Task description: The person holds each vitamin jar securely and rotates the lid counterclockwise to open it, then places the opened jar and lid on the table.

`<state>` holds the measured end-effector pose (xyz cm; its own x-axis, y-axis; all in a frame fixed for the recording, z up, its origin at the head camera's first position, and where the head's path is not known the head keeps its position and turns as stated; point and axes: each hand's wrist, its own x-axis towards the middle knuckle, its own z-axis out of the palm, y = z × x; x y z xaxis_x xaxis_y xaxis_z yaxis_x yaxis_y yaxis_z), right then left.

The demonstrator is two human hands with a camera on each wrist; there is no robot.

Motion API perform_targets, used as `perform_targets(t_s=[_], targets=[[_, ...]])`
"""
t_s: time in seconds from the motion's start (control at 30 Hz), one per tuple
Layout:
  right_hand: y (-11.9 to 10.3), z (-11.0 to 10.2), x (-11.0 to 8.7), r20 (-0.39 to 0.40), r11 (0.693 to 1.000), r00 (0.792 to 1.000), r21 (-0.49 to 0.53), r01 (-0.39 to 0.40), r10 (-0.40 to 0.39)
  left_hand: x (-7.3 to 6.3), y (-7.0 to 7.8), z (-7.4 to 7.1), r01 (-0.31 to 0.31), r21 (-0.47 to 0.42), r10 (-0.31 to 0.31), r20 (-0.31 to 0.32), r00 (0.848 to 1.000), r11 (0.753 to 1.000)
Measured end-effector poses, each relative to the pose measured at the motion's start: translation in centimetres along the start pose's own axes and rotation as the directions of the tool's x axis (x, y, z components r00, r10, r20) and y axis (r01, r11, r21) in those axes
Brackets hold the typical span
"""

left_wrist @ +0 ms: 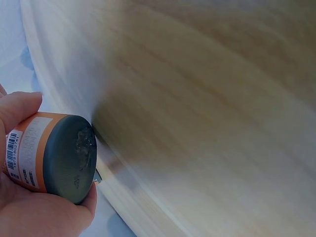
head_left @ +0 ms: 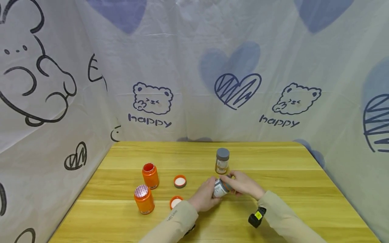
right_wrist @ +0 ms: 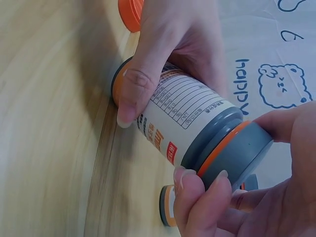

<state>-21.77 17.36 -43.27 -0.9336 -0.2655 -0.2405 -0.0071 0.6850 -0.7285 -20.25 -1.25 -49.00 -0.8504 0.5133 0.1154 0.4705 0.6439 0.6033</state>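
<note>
A pill bottle with a white label is held tilted above the table between both hands. My left hand grips its body, with the thumb across the label in the right wrist view. My right hand pinches the grey screw cap, which has an orange edge; the cap sits on the bottle's neck, though whether it is loose cannot be seen. In the left wrist view the bottle's dark grey base faces the camera. Just behind the hands stands a second grey-capped bottle.
Two capless orange bottles stand at the left: the rear one has an open mouth, the front one a patterned seal. Two orange-rimmed caps, one farther back and one partly behind the left sleeve, lie on the wooden table.
</note>
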Motion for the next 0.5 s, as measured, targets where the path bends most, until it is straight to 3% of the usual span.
perform_targets(t_s=[0.5], targets=[[0.25,-0.13,0.18,0.050,0.998,0.997,0.007,0.055,-0.056,0.08,-0.09,0.06,-0.004,-0.003,0.004,0.007,1.000,1.000]])
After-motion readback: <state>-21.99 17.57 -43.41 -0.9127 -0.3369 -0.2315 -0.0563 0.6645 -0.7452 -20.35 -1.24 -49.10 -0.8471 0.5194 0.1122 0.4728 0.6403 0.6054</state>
